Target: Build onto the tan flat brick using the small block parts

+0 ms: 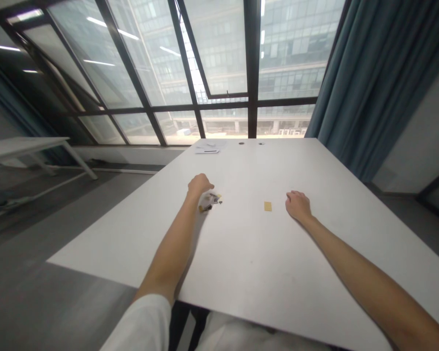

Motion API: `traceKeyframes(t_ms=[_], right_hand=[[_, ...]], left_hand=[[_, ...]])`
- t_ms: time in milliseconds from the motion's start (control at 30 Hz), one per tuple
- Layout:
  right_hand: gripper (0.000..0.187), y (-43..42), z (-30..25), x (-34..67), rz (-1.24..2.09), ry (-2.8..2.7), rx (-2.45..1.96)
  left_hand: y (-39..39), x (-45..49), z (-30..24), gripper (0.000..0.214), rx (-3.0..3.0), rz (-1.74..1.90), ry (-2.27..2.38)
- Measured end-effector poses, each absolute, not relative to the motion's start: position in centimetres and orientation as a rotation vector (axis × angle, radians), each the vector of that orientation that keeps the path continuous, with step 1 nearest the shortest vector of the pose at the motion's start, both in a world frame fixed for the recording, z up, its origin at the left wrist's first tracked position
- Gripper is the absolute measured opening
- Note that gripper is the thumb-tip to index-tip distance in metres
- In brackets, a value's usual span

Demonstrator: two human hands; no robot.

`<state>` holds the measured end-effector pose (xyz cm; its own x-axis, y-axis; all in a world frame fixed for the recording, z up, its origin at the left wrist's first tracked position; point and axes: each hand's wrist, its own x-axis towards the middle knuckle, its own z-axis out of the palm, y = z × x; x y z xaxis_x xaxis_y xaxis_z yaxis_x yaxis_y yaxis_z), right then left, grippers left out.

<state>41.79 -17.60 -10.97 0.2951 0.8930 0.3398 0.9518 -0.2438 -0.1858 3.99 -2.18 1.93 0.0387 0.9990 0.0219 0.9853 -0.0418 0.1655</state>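
Note:
My left hand (199, 185) is curled into a loose fist on the white table (263, 263), just above a small clear bag of tiny dark and yellow parts (209, 201). Whether the fingers grip the bag is hidden. A small flat yellow-tan square piece (268, 206) lies on the table between my hands. My right hand (297, 204) rests on the table to the right of that piece, fingers curled under, a short gap away from it. I see nothing in it.
Some white papers (208, 147) lie at the table's far edge, near two round cable holes (250, 144). Large windows stand behind, a blue curtain (373, 83) at the right, and another white table (25, 146) at the far left.

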Motion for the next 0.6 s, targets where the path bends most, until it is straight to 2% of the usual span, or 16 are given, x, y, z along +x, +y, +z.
traceKeyframes(t_ms=[133,267,400,600], right_hand=[[0.036,-17.4,-11.1,41.8,-0.215,-1.65,-2.213],[0.034,-17.3,-11.3,42.0,-0.212,-1.637,-2.17],[0.032,-17.5,-11.1,41.8,-0.265,-1.594,-2.061],[0.027,-18.0,-9.1,39.8,-0.424,-1.604,-1.639]], left_hand=[[-5.2,9.0,1.3,0.034,2.389,0.577,1.902],[-9.7,14.8,-2.4,0.032,2.558,0.947,1.491],[-13.2,17.8,-5.8,0.028,2.714,0.939,1.118],[-14.3,17.9,-6.4,0.027,2.77,0.951,0.967]])
